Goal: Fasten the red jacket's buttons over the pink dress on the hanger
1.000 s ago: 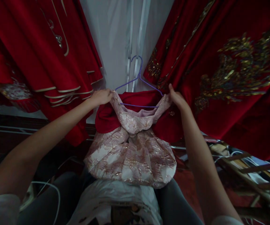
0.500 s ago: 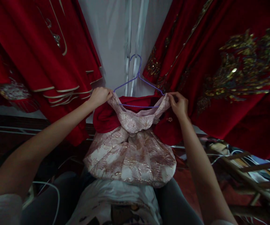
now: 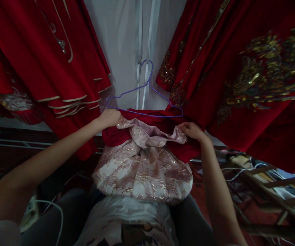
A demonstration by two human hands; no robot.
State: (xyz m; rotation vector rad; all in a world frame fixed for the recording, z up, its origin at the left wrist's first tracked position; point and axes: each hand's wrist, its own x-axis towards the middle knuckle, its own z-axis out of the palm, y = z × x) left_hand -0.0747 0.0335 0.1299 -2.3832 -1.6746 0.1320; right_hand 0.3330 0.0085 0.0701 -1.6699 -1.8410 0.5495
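Observation:
A pale pink and gold brocade dress (image 3: pixel 147 171) lies across my lap, its skirt bunched toward me and its neckline away from me. My left hand (image 3: pixel 110 119) is closed on the left shoulder of the dress. On the other side, my right hand (image 3: pixel 192 130) pinches the right shoulder. Just beyond the neckline is a purple wire hanger (image 3: pixel 147 87), its hook near the pale upright strips. The hanger's bottom bar lies over red cloth (image 3: pixel 160 112), apart from the dress shoulders.
Red garments with pale trim (image 3: pixel 67 82) hang at the left. Red garments with gold sequins (image 3: pixel 255 75) hang at the right. A wooden rack (image 3: pixel 278 184) holding assorted items stands at the lower right. A white cable (image 3: pixel 57 205) loops at the lower left.
Both hands have drawn the dress shoulders down toward me, off the hanger's ends. The hanger now sits bare above the neckline, its full outline showing.

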